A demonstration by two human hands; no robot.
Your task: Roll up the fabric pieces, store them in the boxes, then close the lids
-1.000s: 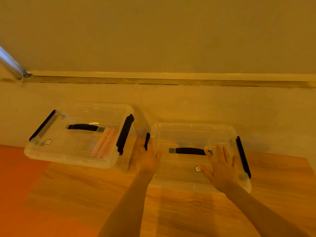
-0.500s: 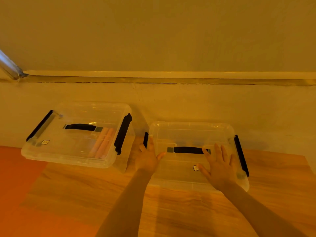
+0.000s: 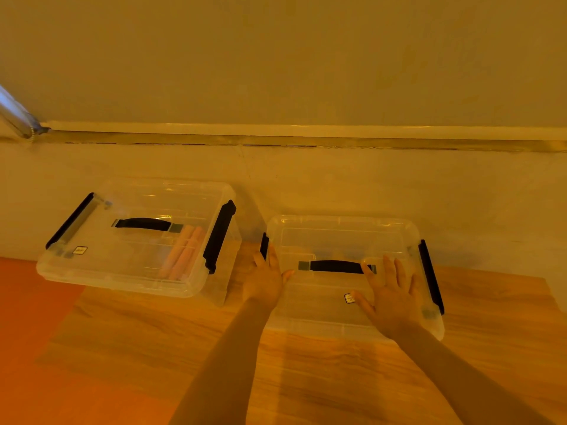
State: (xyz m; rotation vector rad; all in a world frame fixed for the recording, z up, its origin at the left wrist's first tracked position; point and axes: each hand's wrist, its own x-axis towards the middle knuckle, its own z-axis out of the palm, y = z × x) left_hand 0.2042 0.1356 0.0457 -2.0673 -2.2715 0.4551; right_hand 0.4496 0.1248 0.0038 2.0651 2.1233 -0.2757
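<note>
Two clear plastic boxes with lids on stand on the wooden table. The left box (image 3: 101, 265) has black side latches, a black lid handle, and pink rolled fabric (image 3: 184, 256) visible inside at its right end. The right box (image 3: 343, 237) has a black handle (image 3: 336, 266) on its lid. My left hand (image 3: 265, 279) lies with straight fingers against that box's left edge by the black latch (image 3: 264, 245). My right hand (image 3: 391, 294) rests flat, fingers spread, on the lid's right part near the right latch (image 3: 431, 274). What the right box holds is hard to see.
A pale wall with a horizontal ledge (image 3: 306, 134) runs just behind the boxes. The wooden table top (image 3: 153, 348) extends toward me; an orange surface (image 3: 30, 348) lies at the left. A metal tube (image 3: 15, 113) slants at the far left.
Both hands have stayed on the right box's lid, with only a slight shift. The boxes have not moved.
</note>
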